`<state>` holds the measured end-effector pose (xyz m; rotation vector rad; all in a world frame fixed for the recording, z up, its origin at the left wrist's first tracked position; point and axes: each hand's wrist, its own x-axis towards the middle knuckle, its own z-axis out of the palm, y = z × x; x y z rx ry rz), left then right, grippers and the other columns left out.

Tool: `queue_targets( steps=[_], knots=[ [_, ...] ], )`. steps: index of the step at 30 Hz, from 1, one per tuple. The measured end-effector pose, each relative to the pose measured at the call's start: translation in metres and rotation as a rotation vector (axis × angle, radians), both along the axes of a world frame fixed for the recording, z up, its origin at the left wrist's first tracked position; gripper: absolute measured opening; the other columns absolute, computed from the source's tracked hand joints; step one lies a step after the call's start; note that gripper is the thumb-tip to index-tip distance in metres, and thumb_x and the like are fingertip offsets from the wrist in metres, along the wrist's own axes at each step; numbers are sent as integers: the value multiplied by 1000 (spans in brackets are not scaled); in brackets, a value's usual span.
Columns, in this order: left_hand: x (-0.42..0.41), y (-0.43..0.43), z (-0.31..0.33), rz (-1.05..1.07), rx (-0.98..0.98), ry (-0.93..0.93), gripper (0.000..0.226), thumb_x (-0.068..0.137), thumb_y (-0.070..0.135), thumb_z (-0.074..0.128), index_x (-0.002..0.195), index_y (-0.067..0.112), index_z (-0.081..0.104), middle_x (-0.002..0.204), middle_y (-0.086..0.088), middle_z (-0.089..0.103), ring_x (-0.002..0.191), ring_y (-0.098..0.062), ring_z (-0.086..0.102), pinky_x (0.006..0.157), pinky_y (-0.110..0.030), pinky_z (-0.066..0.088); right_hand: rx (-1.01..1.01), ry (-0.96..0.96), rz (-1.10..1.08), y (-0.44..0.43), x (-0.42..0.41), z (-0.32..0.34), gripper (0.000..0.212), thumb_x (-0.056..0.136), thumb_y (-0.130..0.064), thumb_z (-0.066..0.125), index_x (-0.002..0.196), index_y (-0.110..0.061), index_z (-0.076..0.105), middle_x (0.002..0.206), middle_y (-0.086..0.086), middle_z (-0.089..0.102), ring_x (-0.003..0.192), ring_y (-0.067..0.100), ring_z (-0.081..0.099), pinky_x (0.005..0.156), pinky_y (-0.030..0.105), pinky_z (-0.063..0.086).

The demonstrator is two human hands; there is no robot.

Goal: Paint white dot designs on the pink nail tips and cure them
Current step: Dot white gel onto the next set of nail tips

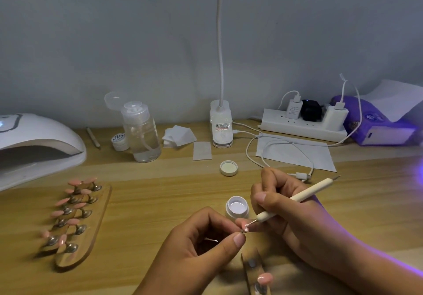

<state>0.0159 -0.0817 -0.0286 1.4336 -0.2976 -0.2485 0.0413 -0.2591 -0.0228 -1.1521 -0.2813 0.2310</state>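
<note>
Our left hand [206, 242] has its grip pinching a pink tip [244, 227] between thumb and fingers, low at centre above the worktop [160, 191]. Our right hand [281, 205] has its grip curled round the pen [297, 197], whose metal point touches the tip, where we see white marks. Just behind stands the open pot [237, 206] of white gel, its lid [229, 167] farther back. More pink tips stand on the holder [75, 214] at left, near the lamp [34, 143]. Another sits on a strip [256, 272] below our hands.
</note>
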Motion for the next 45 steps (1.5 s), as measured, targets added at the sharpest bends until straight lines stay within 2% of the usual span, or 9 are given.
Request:
queue_targets(
  steps=[7, 10, 16, 20, 26, 29, 34, 45],
  knots=[
    [-1, 2, -2, 5, 30, 10, 9, 66, 18, 74, 71, 25, 72, 86, 3, 76, 76, -2, 67, 65, -12, 47, -3, 4, 1, 0, -1, 1, 19, 67, -18, 69, 55, -21, 54, 57, -3, 51, 51, 6, 52, 58, 29, 55],
    [-1, 2, -1, 6, 34, 13, 11, 63, 28, 79, 71, 26, 72, 86, 4, 76, 76, -2, 66, 65, -12, 47, -1, 16, -3, 0, -1, 2, 20, 66, -18, 70, 55, -20, 54, 58, -2, 51, 52, 7, 53, 57, 28, 55],
    [-1, 1, -1, 19, 49, 3, 8, 65, 21, 73, 70, 27, 72, 80, 7, 74, 71, -1, 64, 62, -11, 46, -9, 18, 0, 0, 0, 1, 20, 67, -19, 70, 55, -20, 55, 58, -2, 52, 52, 6, 54, 58, 29, 56],
    [-2, 2, -1, 15, 51, 10, 11, 62, 29, 78, 71, 27, 72, 84, 6, 75, 74, -1, 66, 64, -11, 47, -7, 28, 0, 0, 0, 0, 21, 67, -18, 70, 56, -19, 52, 59, -1, 50, 52, 7, 49, 60, 32, 57],
    [-1, 1, -2, 13, 36, 14, 7, 65, 19, 73, 69, 26, 72, 84, 5, 75, 73, -1, 66, 63, -11, 47, -4, 26, 6, 0, 0, 1, 22, 69, -13, 70, 56, -19, 54, 58, -2, 51, 52, 7, 55, 58, 29, 56],
    [-1, 2, -2, 14, 33, 14, 6, 66, 19, 73, 68, 25, 72, 85, 3, 76, 74, -2, 67, 64, -11, 47, 8, 26, 8, 0, 0, 2, 19, 66, -18, 69, 55, -20, 55, 57, -3, 52, 52, 7, 56, 57, 29, 57],
    [-1, 1, -2, 11, 31, 8, 8, 66, 19, 72, 70, 26, 72, 85, 4, 76, 74, -1, 66, 63, -10, 46, -3, 22, 13, -1, 0, 0, 19, 67, -18, 69, 55, -22, 55, 57, -3, 52, 53, 6, 56, 61, 31, 58],
    [0, 1, -3, 10, 22, -7, 8, 65, 18, 73, 70, 25, 72, 83, 3, 75, 72, -2, 65, 63, -11, 47, 10, 32, 20, -1, 0, 0, 19, 68, -17, 70, 56, -19, 55, 58, -1, 52, 53, 7, 56, 59, 30, 58]
  ],
)
